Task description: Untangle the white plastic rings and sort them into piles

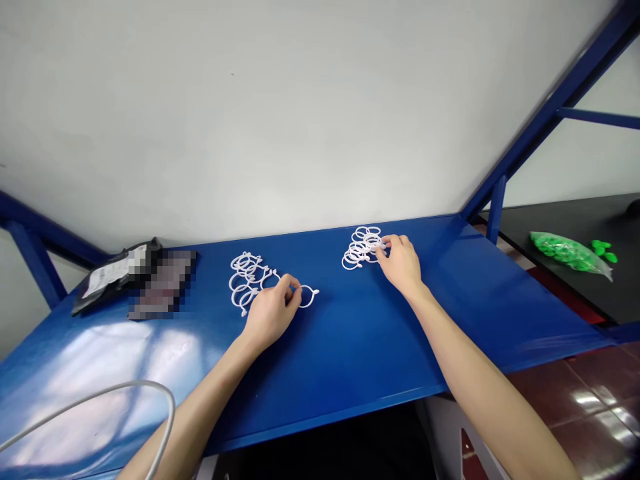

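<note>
Two heaps of white plastic rings lie on a blue table (pixel 350 347). My left hand (pixel 273 310) rests beside the left heap (pixel 247 280), its fingers pinched on a single white ring (pixel 307 297) that sticks out to the right. My right hand (pixel 400 261) reaches to the right heap (pixel 361 248), its fingertips closed on rings at the heap's near edge.
A black packet with a white label (pixel 117 272) lies at the table's back left. A grey cable (pixel 150 393) loops over the near left corner. A bag of green pieces (pixel 567 252) sits on a black surface to the right. Blue frame struts (pixel 530 133) rise at both sides.
</note>
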{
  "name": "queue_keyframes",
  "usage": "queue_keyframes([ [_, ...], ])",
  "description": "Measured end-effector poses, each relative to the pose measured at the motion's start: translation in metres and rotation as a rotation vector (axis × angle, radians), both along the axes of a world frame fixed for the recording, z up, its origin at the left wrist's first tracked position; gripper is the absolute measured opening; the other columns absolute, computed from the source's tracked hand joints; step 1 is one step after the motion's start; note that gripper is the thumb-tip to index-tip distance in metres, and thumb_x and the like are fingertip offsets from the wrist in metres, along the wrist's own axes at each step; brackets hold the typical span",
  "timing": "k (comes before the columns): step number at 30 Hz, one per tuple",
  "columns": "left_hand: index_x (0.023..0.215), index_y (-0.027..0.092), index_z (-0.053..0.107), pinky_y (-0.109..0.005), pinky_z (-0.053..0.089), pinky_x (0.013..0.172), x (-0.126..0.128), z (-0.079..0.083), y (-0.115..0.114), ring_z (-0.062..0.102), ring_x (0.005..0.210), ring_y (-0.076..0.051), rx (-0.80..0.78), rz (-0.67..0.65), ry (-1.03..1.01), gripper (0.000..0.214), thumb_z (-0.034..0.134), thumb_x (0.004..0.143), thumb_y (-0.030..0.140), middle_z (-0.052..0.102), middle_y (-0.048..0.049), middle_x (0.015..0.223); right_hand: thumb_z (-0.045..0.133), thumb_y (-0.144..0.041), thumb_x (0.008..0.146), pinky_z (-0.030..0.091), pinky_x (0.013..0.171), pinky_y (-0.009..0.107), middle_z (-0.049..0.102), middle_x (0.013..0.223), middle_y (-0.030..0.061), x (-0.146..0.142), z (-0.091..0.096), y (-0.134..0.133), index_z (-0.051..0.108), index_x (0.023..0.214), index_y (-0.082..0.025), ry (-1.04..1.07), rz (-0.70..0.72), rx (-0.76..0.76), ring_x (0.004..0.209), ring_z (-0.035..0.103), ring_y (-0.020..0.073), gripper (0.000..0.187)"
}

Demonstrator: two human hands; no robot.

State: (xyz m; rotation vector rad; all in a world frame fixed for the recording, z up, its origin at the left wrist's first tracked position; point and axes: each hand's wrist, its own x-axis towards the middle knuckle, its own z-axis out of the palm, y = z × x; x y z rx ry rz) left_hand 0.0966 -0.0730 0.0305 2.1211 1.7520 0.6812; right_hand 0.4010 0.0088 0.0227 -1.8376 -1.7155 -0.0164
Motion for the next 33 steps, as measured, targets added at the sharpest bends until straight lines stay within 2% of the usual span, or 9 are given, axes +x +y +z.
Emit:
queue_keyframes([
  [3, 0.095, 0.024, 0.056, -0.024, 0.031, 0.056, 0.002, -0.001, 0.000, 0.051, 0.048, -0.013, 0.003, 0.001, 0.005, 0.006, 0.051, 0.097, 0.027, 0.055, 0.0075, 0.057, 0.057, -0.025, 0.093, 0.051, 0.090, 0.044, 0.068, 0.104, 0.0135, -0.001, -0.003, 0.002, 0.068, 0.105, -0.017, 0.029, 0.026, 0.013, 0.101, 0.063, 0.0317, 0.018],
  [7, 0.094, 0.024, 0.056, -0.025, 0.032, 0.056, 0.007, -0.003, 0.001, 0.052, 0.049, -0.014, -0.014, -0.006, -0.027, 0.007, 0.051, 0.097, 0.029, 0.056, 0.0072, 0.057, 0.059, -0.024, 0.091, 0.052, 0.090, 0.047, 0.069, 0.104, 0.0157, -0.002, -0.004, 0.003, 0.067, 0.101, -0.016, 0.059, 0.004, 0.032, 0.100, 0.063, 0.0330, 0.016],
  [11, 0.095, 0.024, 0.057, -0.026, 0.034, 0.057, 0.019, -0.001, 0.012, 0.055, 0.051, -0.015, -0.027, -0.004, -0.084, 0.008, 0.051, 0.096, 0.030, 0.060, 0.0060, 0.059, 0.059, -0.024, 0.091, 0.055, 0.087, 0.044, 0.071, 0.103, 0.0142, 0.000, -0.001, 0.004, 0.065, 0.095, -0.017, 0.104, -0.001, 0.063, 0.094, 0.067, 0.0296, 0.011],
  [18, 0.092, 0.024, 0.060, -0.027, 0.041, 0.062, 0.069, 0.009, 0.058, 0.065, 0.058, -0.017, -0.046, 0.006, -0.187, 0.009, 0.053, 0.095, 0.028, 0.067, 0.0042, 0.059, 0.062, -0.035, 0.094, 0.060, 0.079, 0.038, 0.076, 0.091, 0.0074, -0.010, 0.020, -0.011, 0.066, 0.101, -0.020, 0.400, 0.171, 0.294, 0.080, 0.073, 0.0229, 0.017],
  [21, 0.093, 0.023, 0.062, -0.028, 0.044, 0.066, 0.095, 0.011, 0.075, 0.067, 0.062, -0.019, -0.035, 0.016, -0.211, 0.010, 0.054, 0.095, 0.026, 0.068, 0.0025, 0.061, 0.062, -0.034, 0.095, 0.061, 0.081, 0.037, 0.078, 0.094, 0.0062, -0.016, 0.025, -0.018, 0.069, 0.109, -0.021, 0.444, 0.229, 0.303, 0.082, 0.075, 0.0220, 0.020],
  [24, 0.099, 0.023, 0.066, -0.029, 0.045, 0.067, 0.108, 0.010, 0.081, 0.069, 0.066, -0.020, -0.035, 0.012, -0.216, 0.012, 0.054, 0.096, 0.027, 0.070, 0.0009, 0.063, 0.061, -0.031, 0.095, 0.062, 0.082, 0.036, 0.079, 0.097, 0.0061, -0.020, 0.028, -0.022, 0.072, 0.108, -0.022, 0.477, 0.268, 0.291, 0.084, 0.076, 0.0217, 0.020],
  [28, 0.108, 0.022, 0.066, -0.028, 0.045, 0.067, 0.096, 0.012, 0.070, 0.070, 0.070, -0.020, -0.037, 0.000, -0.193, 0.019, 0.053, 0.097, 0.030, 0.072, 0.0007, 0.069, 0.061, -0.029, 0.095, 0.062, 0.081, 0.035, 0.080, 0.097, 0.0058, -0.022, 0.029, -0.024, 0.074, 0.103, -0.021, 0.513, 0.321, 0.270, 0.084, 0.076, 0.0216, 0.018],
  [31, 0.108, 0.023, 0.066, -0.028, 0.044, 0.067, 0.068, 0.016, 0.053, 0.068, 0.069, -0.020, -0.013, 0.006, -0.137, 0.020, 0.053, 0.097, 0.032, 0.073, 0.0004, 0.074, 0.061, -0.028, 0.095, 0.061, 0.081, 0.035, 0.080, 0.102, 0.0064, -0.023, 0.027, -0.024, 0.074, 0.099, -0.021, 0.506, 0.360, 0.259, 0.085, 0.076, 0.0217, 0.015],
  [33, 0.111, 0.023, 0.066, -0.030, 0.044, 0.067, 0.042, 0.018, 0.044, 0.068, 0.071, -0.021, 0.058, 0.028, -0.017, 0.021, 0.053, 0.096, 0.032, 0.074, -0.0012, 0.080, 0.060, -0.028, 0.095, 0.061, 0.079, 0.035, 0.080, 0.101, 0.0066, -0.023, 0.025, -0.024, 0.074, 0.096, -0.021, 0.489, 0.370, 0.251, 0.083, 0.076, 0.0218, 0.015],
])
